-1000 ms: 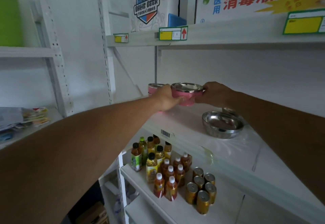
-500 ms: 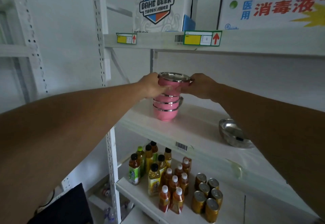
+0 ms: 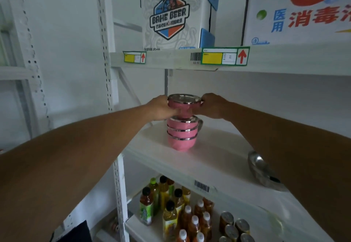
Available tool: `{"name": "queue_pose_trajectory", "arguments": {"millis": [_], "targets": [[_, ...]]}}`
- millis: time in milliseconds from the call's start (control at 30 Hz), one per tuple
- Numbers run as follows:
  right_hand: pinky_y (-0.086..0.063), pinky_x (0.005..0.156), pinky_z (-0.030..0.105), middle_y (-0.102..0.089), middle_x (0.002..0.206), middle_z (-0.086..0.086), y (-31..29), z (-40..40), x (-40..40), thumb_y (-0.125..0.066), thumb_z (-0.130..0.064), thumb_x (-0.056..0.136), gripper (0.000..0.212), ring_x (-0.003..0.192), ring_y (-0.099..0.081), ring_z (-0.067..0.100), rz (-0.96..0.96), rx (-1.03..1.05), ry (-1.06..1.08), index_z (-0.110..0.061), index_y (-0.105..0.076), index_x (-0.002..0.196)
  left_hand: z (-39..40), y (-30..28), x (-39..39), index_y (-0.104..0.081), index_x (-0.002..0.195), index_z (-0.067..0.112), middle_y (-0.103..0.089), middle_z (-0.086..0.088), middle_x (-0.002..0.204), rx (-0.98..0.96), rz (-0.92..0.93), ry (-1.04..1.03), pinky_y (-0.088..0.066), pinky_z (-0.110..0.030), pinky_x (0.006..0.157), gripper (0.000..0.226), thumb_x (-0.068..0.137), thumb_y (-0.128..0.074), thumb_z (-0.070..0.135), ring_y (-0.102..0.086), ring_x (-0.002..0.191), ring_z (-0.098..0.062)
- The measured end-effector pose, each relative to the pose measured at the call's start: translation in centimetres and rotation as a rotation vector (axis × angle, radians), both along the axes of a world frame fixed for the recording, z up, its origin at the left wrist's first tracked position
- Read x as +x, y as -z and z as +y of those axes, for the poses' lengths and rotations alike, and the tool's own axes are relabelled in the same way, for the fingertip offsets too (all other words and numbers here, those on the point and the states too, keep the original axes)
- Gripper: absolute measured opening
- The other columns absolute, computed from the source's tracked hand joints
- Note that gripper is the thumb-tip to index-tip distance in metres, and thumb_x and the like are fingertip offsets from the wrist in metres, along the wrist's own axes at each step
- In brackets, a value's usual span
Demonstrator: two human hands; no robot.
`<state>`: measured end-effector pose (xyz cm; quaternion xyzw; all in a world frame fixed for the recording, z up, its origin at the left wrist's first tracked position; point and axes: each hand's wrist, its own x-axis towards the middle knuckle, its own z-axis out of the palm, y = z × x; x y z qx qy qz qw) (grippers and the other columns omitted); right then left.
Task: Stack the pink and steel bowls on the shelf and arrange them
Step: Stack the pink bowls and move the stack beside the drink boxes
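A pink bowl with a steel rim is held between both hands just above a stack of pink bowls standing on the white middle shelf. My left hand grips its left side and my right hand grips its right side. A steel bowl lies further right on the same shelf, partly hidden behind my right forearm.
A shelf board with yellow price labels runs close above the bowl, carrying a beer carton and a disinfectant box. Below are several drink bottles and gold cans. A white upright post stands left.
The held pink bowl travelled left from near the steel bowl to a spot over the pink stack, then sank slightly toward it. The camera view swung left with it.
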<state>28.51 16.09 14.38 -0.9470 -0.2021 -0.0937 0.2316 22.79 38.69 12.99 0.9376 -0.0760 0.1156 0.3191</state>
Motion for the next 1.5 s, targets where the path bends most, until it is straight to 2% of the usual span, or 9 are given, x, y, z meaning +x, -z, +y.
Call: {"name": "queue_pose_trajectory", "arguments": {"millis": [133, 267, 533, 867, 1033, 1200, 1333, 1400, 1500], "targets": [[-0.043, 0.059, 0.028, -0.071, 0.093, -0.001, 2.1, 0.3, 0.6, -0.074, -0.082, 0.070, 0.070, 0.082, -0.065, 0.014, 0.039, 0.030, -0.034, -0.019, -0.069, 0.099, -0.1, 1.7, 0.1, -0.069, 0.090, 0.063, -0.066, 0.032, 0.099, -0.037, 0.044, 0.049, -0.046, -0.020, 0.077, 0.044, 0.057, -0.064, 0.091, -0.063, 0.097, 0.004], [-0.041, 0.061, 0.027, -0.066, 0.087, -0.001, 4.1, 0.6, 0.8, -0.074, -0.068, 0.082, 0.056, 0.079, -0.061, 0.016, 0.124, 0.041, -0.068, -0.014, -0.069, 0.095, -0.4, 2.8, -0.3, -0.074, 0.128, 0.053, -0.076, 0.018, 0.125, -0.049, 0.100, 0.053, -0.053, -0.033, 0.107, 0.070, 0.067, -0.061, 0.084, -0.069, 0.119, -0.009], [-0.059, 0.093, 0.043, -0.077, 0.108, 0.006, 5.4, 0.6, 1.1, -0.076, -0.058, 0.086, 0.053, 0.100, -0.073, 0.020, 0.163, 0.182, -0.144, -0.014, -0.073, 0.115, -0.4, 4.1, 0.2, -0.054, 0.157, 0.023, -0.062, -0.001, 0.154, -0.111, 0.104, -0.058, -0.042, -0.039, 0.119, 0.081, 0.104, -0.031, 0.079, -0.059, 0.140, -0.026], [-0.057, 0.090, 0.039, -0.068, 0.119, -0.002, 6.1, 0.4, 1.3, -0.079, -0.066, 0.076, 0.074, 0.107, -0.066, 0.017, 0.138, 0.202, -0.111, -0.018, -0.058, 0.129, -0.2, 4.6, 0.9, -0.066, 0.108, 0.032, -0.070, 0.008, 0.115, -0.268, 0.053, -0.036, -0.049, -0.030, 0.093, 0.036, 0.115, -0.035, 0.051, -0.067, 0.110, -0.013], [-0.052, 0.077, 0.031, -0.063, 0.124, -0.002, 6.0, 0.3, 1.2, -0.077, -0.064, 0.080, 0.079, 0.106, -0.062, 0.014, 0.149, 0.202, -0.097, -0.018, -0.048, 0.137, -0.6, 4.5, 0.3, -0.061, 0.150, 0.022, -0.068, -0.004, 0.145, -0.280, 0.065, 0.019, -0.043, -0.046, 0.123, 0.051, 0.117, -0.032, 0.048, -0.063, 0.135, -0.025], [-0.052, 0.076, 0.030, -0.064, 0.122, -0.001, 6.1, 0.4, 1.3, -0.078, -0.061, 0.081, 0.082, 0.104, -0.063, 0.013, 0.182, 0.211, -0.096, -0.016, -0.044, 0.141, -0.8, 4.5, 0.1, -0.060, 0.152, 0.020, -0.067, -0.005, 0.147, -0.303, 0.073, 0.016, -0.042, -0.047, 0.124, 0.051, 0.118, -0.031, 0.045, -0.062, 0.135, -0.024], [-0.054, 0.099, 0.043, -0.063, 0.136, 0.002, 6.3, 0.1, 1.2, -0.078, -0.074, 0.072, 0.106, 0.118, -0.063, 0.021, 0.224, 0.226, -0.113, -0.016, -0.038, 0.151, -0.2, 5.2, 0.7, -0.065, 0.134, 0.034, -0.065, 0.010, 0.133, -0.294, 0.037, 0.041, -0.045, -0.012, 0.108, 0.044, 0.117, -0.030, 0.054, -0.066, 0.111, 0.014], [-0.049, 0.102, 0.041, -0.058, 0.145, 0.003, 6.2, -0.2, 0.9, -0.075, -0.082, 0.067, 0.124, 0.126, -0.059, 0.023, 0.239, 0.197, -0.103, -0.014, -0.029, 0.159, 0.6, 5.4, 0.4, -0.056, 0.148, 0.027, -0.060, 0.014, 0.137, -0.260, 0.043, 0.021, -0.038, 0.000, 0.096, 0.062, 0.111, -0.029, 0.069, -0.059, 0.114, 0.025], [-0.040, 0.098, 0.036, -0.044, 0.161, 0.005, 6.2, -0.8, 0.3, -0.066, -0.091, 0.062, 0.137, 0.139, -0.048, 0.026, 0.262, 0.136, -0.099, -0.011, -0.018, 0.163, 2.2, 5.6, -0.5, -0.020, 0.175, 0.021, -0.030, 0.001, 0.179, -0.173, 0.141, -0.069, -0.027, -0.041, 0.130, 0.109, 0.094, -0.022, 0.094, -0.031, 0.164, -0.020]]}}
